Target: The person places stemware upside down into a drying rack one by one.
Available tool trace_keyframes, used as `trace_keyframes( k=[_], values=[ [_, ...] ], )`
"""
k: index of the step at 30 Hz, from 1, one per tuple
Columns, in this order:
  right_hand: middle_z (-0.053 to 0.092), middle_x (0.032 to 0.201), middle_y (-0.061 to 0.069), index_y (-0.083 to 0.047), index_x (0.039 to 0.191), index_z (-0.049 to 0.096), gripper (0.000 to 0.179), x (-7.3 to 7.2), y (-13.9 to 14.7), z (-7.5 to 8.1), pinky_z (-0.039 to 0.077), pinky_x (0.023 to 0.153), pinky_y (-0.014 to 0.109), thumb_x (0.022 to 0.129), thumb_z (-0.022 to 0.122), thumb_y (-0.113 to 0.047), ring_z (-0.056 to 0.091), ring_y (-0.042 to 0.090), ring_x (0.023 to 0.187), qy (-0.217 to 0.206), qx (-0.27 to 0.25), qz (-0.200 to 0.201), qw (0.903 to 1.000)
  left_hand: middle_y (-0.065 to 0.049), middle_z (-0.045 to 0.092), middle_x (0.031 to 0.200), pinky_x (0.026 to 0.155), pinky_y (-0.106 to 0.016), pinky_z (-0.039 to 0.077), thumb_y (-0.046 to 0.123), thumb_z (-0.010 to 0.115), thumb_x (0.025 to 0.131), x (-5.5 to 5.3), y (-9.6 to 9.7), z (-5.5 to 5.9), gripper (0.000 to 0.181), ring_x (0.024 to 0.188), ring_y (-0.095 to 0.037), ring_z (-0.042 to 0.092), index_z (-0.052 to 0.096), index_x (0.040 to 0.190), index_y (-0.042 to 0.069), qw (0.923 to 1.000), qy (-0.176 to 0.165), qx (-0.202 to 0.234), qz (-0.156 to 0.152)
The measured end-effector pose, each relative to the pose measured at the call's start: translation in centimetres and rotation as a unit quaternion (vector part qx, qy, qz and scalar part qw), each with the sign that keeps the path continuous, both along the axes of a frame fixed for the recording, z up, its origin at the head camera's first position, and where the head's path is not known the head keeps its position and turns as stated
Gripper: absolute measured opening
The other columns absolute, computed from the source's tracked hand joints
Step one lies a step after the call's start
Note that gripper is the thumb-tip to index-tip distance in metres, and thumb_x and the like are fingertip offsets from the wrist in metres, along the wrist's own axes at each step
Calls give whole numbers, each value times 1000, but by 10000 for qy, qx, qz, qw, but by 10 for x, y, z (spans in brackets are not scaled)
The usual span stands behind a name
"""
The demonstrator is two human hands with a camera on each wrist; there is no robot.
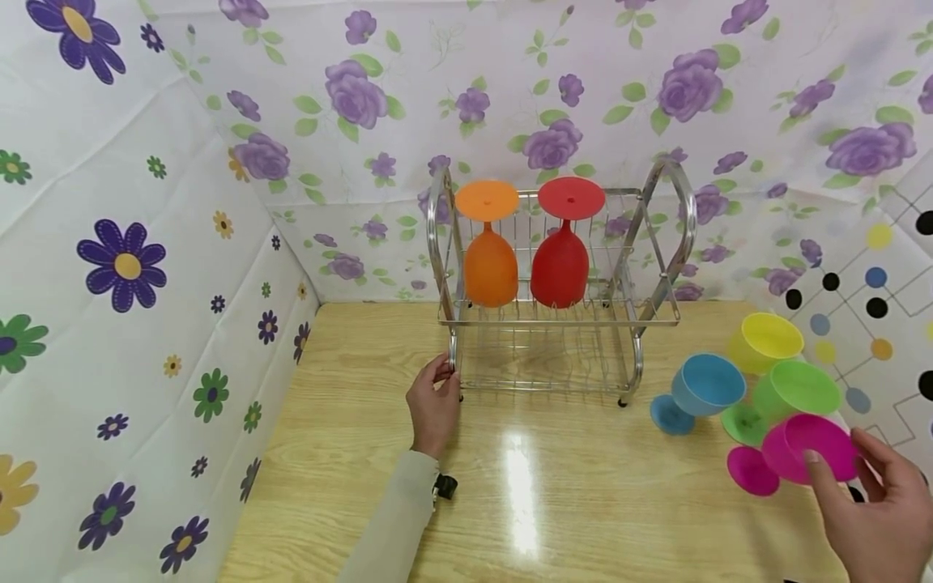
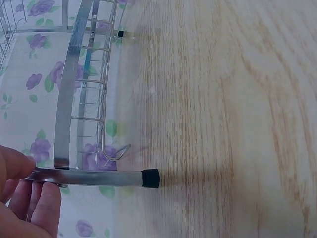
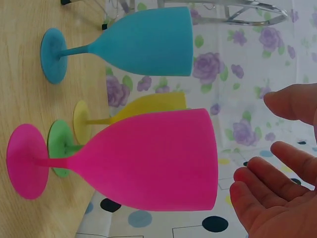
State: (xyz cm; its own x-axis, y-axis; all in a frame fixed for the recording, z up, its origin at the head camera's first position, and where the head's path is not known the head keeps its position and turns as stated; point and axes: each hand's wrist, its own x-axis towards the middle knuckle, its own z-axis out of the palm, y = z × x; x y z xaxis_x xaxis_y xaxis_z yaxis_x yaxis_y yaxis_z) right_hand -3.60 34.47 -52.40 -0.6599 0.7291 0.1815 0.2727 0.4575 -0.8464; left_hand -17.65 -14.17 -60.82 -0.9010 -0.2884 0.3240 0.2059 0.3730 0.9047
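My left hand (image 1: 433, 411) grips the front left leg of a two-tier metal dish rack (image 1: 561, 323); the left wrist view shows thumb and fingers around the bent tube (image 2: 99, 177) above its black foot. On the rack's upper tier an orange goblet (image 1: 492, 269) and a red goblet (image 1: 560, 271) stand upside down. At the far right my right hand (image 1: 878, 506) is spread beside the rim of an upright pink goblet (image 3: 153, 161). The right wrist view shows a gap between its fingers and that rim.
Close behind the pink goblet stand upright blue (image 1: 707, 385), green (image 1: 794, 397) and yellow (image 1: 764, 344) goblets. The wooden table (image 1: 350, 486) meets a flower-print cloth (image 1: 350, 162) at the back. Patterned cloths hang along both sides.
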Motion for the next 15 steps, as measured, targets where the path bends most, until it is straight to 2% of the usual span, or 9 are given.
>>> trace_keyframes(
  k=[6, 8, 11, 15],
  values=[
    [45, 126, -34, -20, 152, 58, 61, 3, 6, -7, 41, 119, 16, 95, 80, -19, 48, -5, 133, -223, 136, -24, 9997, -10, 73, 112, 86, -28, 66, 0, 74, 97, 0, 0, -1, 39, 106, -26, 74, 71, 134, 11, 10000, -40, -22, 22],
    [47, 129, -32, -21, 153, 58, 62, 3, 7, -11, 40, 121, 19, 94, 80, -21, 46, -6, 132, -324, 254, -42, 9991, -11, 73, 112, 87, -28, 66, -1, 74, 97, 0, 0, -1, 39, 106, -26, 74, 71, 134, 11, 10000, -25, -33, 13],
    [55, 141, -15, -23, 154, 56, 66, 3, 7, -17, 38, 124, 21, 93, 82, -23, 41, -7, 129, -485, 394, -103, 9980, -11, 73, 112, 87, -30, 66, -2, 74, 97, 0, 1, -1, 40, 106, -26, 74, 71, 135, 11, 10000, 5, -21, -2],
    [45, 162, 4, -23, 159, 49, 73, 1, 6, -22, 34, 128, 25, 94, 81, -27, 45, 13, 145, -767, 429, -146, 9960, -12, 73, 112, 86, -32, 66, -3, 74, 96, -1, 1, -1, 40, 105, -28, 74, 71, 134, 10, 10000, 77, -23, -4]
  ],
)
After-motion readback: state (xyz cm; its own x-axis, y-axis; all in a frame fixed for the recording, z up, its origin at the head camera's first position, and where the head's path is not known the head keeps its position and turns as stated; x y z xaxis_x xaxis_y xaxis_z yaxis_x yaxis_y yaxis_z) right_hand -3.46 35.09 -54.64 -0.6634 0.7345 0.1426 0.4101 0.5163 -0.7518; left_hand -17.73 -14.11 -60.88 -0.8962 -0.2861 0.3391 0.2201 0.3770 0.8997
